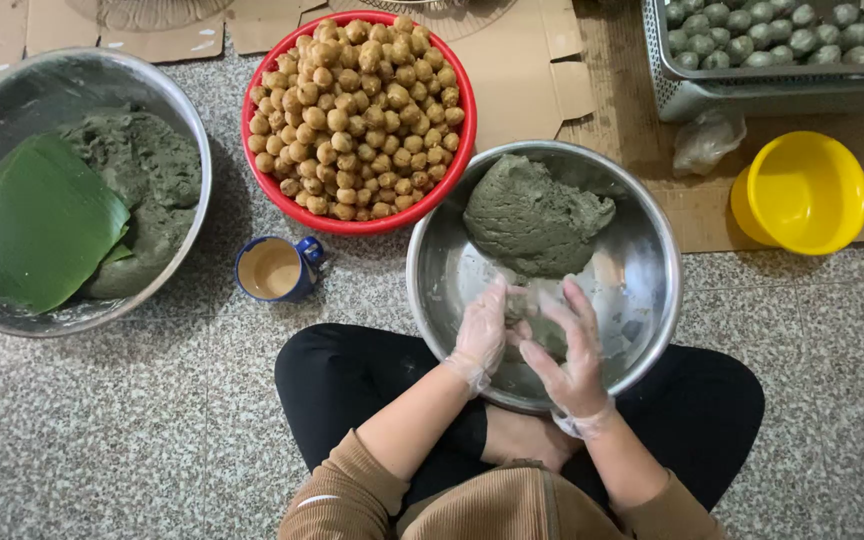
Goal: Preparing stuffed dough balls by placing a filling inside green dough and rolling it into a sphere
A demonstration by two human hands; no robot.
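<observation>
A: From the head camera, what do the 2 gloved hands hold?

B: The left hand (pixel 482 330) and right hand (pixel 574 350) press a small lump of grey-green dough (pixel 524 308) between curled fingers, over the round steel bowl (pixel 642 300), below the big dough mound (pixel 534 220).

A: How would it handle?

B: Likely soft, sticky, light; best cupped from both sides.

A: Nearby?

B: A red basin of brown balls (pixel 357 120) and a blue cup (pixel 274 270) on the floor.

My two gloved hands, brought together in front of me.
My left hand (pixel 482 330) and right hand (pixel 574 350) curl inward, fingers bent, palms facing, forearms angled in from brown sleeves.
</observation>
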